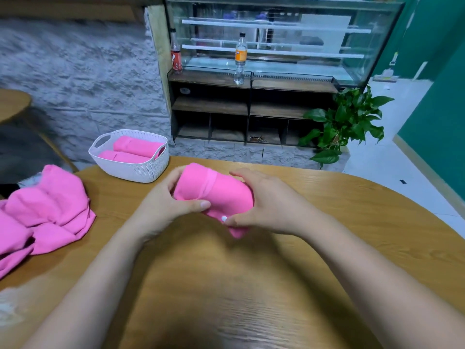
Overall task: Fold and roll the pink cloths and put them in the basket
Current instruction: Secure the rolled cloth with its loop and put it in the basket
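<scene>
Rolled pink cloth (214, 195) held at frame centre

I see my left hand (166, 205) and right hand (266, 205) both grasping it above the table (352, 222); the basket (130, 157), upper left, holds 2 rolls (136, 147).

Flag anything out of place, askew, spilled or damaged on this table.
Nothing spilled or damaged. One small thing: the pink roll held by the left hand and right hand has a loose corner poking out below the right thumb, so it looks untidy. The two rolls in the basket lie neatly.
</scene>
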{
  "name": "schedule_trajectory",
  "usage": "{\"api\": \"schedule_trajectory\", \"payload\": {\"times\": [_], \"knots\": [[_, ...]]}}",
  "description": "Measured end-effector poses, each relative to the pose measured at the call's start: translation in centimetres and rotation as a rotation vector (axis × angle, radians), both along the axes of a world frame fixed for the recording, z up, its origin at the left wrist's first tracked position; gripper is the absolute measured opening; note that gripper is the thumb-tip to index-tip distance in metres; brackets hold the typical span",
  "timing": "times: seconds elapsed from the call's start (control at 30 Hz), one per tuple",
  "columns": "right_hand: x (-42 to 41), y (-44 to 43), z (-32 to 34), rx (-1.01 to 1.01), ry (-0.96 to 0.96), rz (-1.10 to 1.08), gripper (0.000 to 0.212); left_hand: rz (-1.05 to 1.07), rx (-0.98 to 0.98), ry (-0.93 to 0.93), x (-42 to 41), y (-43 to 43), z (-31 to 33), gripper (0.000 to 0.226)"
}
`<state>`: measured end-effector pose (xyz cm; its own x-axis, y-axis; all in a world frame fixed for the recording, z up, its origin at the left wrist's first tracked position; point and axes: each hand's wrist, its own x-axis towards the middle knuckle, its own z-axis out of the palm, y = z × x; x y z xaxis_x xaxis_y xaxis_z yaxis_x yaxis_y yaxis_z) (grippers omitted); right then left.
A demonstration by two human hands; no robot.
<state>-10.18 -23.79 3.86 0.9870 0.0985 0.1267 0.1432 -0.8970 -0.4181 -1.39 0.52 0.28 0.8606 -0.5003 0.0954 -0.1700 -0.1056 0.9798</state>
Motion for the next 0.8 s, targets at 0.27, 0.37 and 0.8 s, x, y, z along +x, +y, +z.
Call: {"api": "schedule_trajectory", "payload": {"times": [0.27, 0.37, 0.8], "knots": [[4.3, 3.1, 0.0, 0.188, -0.052, 0.103, 0.088, 0.125, -0.188, 0.096, 5.1, 5.2, 0.2, 0.057], [7.4, 5.2, -0.1, 0.206, -0.127, 0.109, 0.079, 0.145, -0.241, 0.067, 7.8, 6.7, 1.4, 0.054], [24.3, 13.8, -0.5, 0.097, -0.250, 0.157, 0.065, 0.453, 0.054, -0.078, 22.0, 14.3, 1.2, 0.024]]}}
